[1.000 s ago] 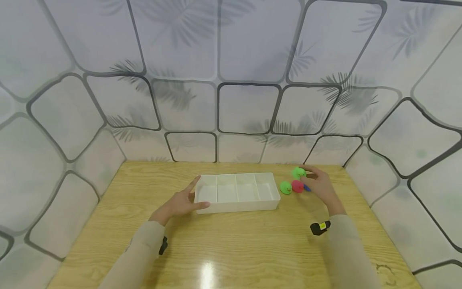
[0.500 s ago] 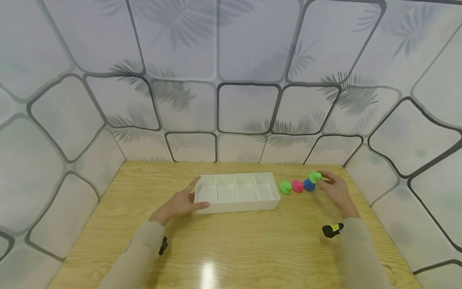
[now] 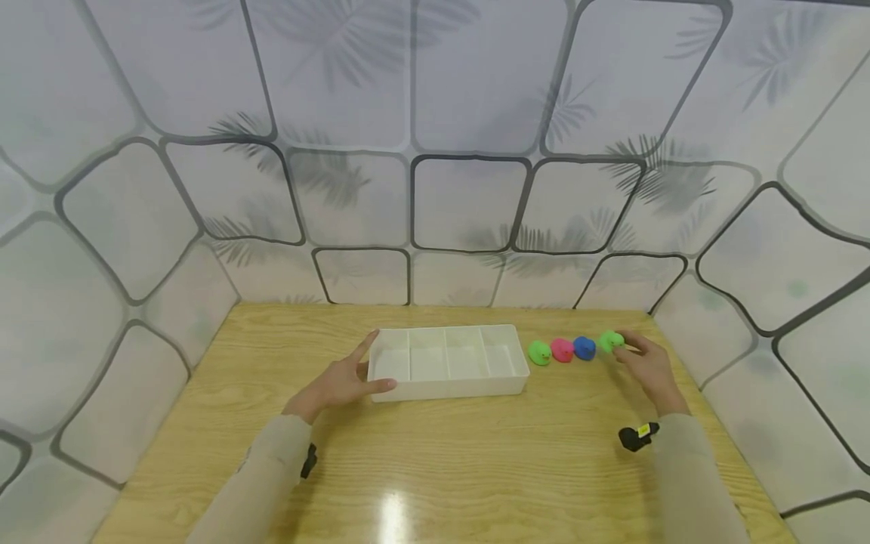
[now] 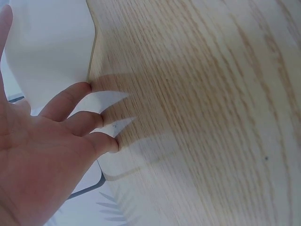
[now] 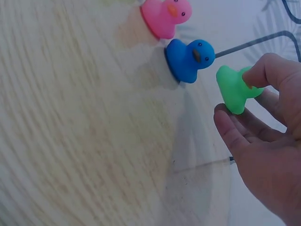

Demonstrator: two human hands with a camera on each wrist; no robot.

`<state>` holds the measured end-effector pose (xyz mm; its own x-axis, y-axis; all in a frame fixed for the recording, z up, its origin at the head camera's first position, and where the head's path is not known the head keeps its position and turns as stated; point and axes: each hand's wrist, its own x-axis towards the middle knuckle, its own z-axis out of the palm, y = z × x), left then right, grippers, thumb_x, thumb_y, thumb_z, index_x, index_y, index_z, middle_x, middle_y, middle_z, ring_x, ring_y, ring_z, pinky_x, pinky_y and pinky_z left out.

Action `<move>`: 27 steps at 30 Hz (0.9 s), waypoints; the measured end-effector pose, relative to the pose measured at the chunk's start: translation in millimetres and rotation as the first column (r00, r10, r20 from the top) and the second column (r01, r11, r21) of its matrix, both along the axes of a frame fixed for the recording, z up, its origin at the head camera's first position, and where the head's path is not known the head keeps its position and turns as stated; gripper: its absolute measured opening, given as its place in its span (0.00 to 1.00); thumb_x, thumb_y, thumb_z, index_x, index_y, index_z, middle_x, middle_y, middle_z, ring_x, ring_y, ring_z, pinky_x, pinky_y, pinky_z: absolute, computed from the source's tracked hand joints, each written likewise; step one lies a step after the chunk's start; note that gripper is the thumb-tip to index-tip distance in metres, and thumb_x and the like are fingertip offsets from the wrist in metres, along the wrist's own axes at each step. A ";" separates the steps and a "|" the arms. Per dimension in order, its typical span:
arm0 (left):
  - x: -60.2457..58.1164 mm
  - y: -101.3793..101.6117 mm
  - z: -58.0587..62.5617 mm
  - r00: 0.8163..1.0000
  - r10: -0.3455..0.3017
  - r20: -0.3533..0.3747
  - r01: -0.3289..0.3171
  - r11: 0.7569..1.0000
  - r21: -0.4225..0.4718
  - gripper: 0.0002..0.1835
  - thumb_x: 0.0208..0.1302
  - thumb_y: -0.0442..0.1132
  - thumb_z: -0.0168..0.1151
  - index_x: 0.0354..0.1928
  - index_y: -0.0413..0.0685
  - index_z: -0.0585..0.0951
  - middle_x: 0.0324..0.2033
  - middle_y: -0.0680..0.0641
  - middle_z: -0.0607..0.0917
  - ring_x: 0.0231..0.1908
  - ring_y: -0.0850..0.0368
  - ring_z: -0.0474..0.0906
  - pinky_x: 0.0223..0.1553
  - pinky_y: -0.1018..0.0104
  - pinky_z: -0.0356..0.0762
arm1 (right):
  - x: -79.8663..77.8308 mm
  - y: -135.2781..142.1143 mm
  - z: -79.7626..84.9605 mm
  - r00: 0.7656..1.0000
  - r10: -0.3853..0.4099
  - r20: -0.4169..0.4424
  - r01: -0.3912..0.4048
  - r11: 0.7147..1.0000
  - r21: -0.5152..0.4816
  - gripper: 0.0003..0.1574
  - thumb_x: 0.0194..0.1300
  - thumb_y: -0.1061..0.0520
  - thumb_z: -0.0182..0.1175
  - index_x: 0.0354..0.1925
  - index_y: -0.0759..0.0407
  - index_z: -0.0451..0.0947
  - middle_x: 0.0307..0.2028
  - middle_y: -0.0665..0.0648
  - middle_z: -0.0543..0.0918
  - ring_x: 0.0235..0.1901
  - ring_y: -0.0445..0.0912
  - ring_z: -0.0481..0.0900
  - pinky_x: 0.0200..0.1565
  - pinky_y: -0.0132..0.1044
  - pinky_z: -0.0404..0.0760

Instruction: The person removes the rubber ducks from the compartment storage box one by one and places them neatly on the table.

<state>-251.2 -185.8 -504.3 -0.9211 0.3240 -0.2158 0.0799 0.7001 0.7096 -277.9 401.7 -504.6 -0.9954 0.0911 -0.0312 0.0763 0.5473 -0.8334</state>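
Note:
On the table stands a white box [image 3: 448, 389] with several compartments in a row. My left hand [image 3: 340, 381] spreads at its left end, thumb along the front wall and forefinger at the back corner. In the left wrist view, the other fingers [image 4: 66, 103] bend lightly with their tips on the wood. My right hand [image 3: 649, 366] pinches a light green rubber duck [image 5: 231, 89] between thumb and fingers. A blue rubber duck [image 5: 186, 61] sits just left of it, then a pink rubber duck [image 5: 164, 16]. Closest to the box is another green rubber duck [image 3: 540, 353].
A pale patterned backdrop [image 3: 469, 204] rises behind the wooden table [image 3: 476, 468] and along both sides. The ducks stand in a row off the box's right end. Each wrist carries a small black camera [image 3: 639, 436].
My right hand has carried the green duck rightward, from behind the pink duck, over the blue one, to the right end of the row. My left hand stays at the box.

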 end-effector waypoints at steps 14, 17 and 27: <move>-0.8 -0.4 -1.4 1.000 -0.005 0.010 0.005 1.000 0.030 0.62 0.63 0.72 0.68 0.86 0.73 0.37 0.68 0.29 0.77 0.70 0.31 0.73 0.69 0.29 0.65 | -1.3 7.0 -9.7 0.995 0.017 0.097 -0.027 0.995 0.098 0.39 0.83 0.46 0.51 0.80 0.66 0.59 0.76 0.76 0.64 0.69 0.71 0.72 0.56 0.45 0.82; -0.4 -0.3 -1.1 1.000 -0.006 0.013 0.006 0.999 0.033 0.63 0.63 0.71 0.69 0.86 0.71 0.37 0.68 0.29 0.78 0.70 0.31 0.74 0.69 0.29 0.65 | -2.5 9.0 -13.7 0.994 0.032 0.109 -0.045 0.991 0.127 0.39 0.84 0.47 0.49 0.80 0.67 0.57 0.76 0.78 0.63 0.71 0.75 0.67 0.64 0.60 0.77; 0.7 0.0 -0.3 1.000 0.001 0.005 -0.001 1.000 0.021 0.63 0.62 0.72 0.68 0.86 0.70 0.38 0.72 0.28 0.72 0.72 0.27 0.69 0.69 0.27 0.64 | -7.8 8.2 -14.7 0.988 0.063 0.144 -0.089 0.979 0.183 0.39 0.85 0.49 0.43 0.83 0.65 0.51 0.77 0.82 0.53 0.72 0.79 0.60 0.70 0.72 0.63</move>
